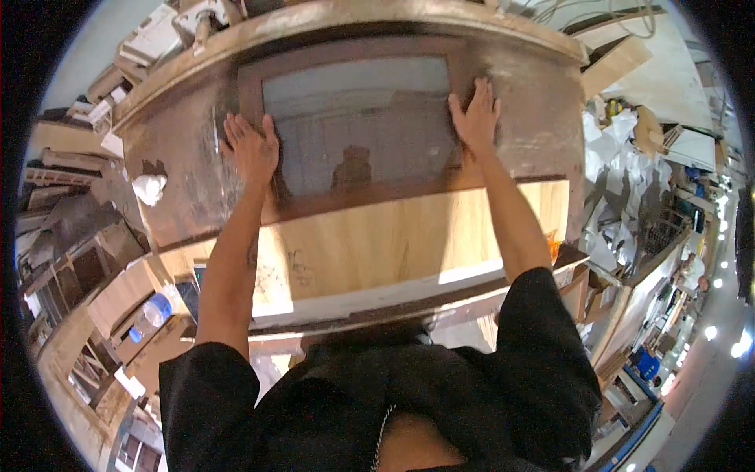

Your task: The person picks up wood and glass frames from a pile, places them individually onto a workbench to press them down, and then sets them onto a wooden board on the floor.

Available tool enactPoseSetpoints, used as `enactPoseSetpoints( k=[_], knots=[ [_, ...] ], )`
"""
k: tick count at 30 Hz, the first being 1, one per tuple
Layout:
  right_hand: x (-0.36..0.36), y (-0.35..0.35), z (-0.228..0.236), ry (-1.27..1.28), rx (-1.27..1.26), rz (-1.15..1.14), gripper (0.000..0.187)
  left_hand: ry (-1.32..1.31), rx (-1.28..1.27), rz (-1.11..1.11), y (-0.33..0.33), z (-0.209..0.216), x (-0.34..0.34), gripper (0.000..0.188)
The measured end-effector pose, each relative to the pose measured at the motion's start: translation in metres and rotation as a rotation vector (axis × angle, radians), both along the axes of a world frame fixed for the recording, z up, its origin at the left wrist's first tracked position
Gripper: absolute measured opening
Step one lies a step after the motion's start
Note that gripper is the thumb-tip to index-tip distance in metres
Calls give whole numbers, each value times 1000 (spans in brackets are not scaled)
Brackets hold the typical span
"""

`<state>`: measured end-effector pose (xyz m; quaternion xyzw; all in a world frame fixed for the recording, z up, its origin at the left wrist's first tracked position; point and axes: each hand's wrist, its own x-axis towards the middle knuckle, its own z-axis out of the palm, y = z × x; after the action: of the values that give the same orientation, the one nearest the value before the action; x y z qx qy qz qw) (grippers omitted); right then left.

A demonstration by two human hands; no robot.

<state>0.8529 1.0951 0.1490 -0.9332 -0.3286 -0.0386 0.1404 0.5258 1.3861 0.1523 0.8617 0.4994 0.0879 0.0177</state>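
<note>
A brown-framed panel [350, 49] with a glossy, reflective glass-like pane [354, 110] lies flat on the worn brown workbench [535, 110]. My left hand [252, 149] rests at the panel's left edge, fingers stretched out. At the right edge of the frame lies my right hand [476, 118], its fingers also extended and pointing away from me. Neither hand is wrapped around anything. Along the panel's near side runs a light wood-grain board [370, 240].
A crumpled white cloth [149, 189] lies on the bench at the left. A clear plastic bottle [153, 311] is at the lower left. White scraps [617, 145] are heaped to the right. A raised wooden lip [370, 17] borders the bench's far side.
</note>
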Motion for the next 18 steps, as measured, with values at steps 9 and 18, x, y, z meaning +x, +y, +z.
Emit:
enactPoseSetpoints(
  k=[9,18],
  knots=[
    [1,3,10,10,-125,-67,74,48,-18,26,1,11,8,71],
    [-1,12,13,59,-139,-58,78,-64,-75,19,-1,13,1,71]
  ],
)
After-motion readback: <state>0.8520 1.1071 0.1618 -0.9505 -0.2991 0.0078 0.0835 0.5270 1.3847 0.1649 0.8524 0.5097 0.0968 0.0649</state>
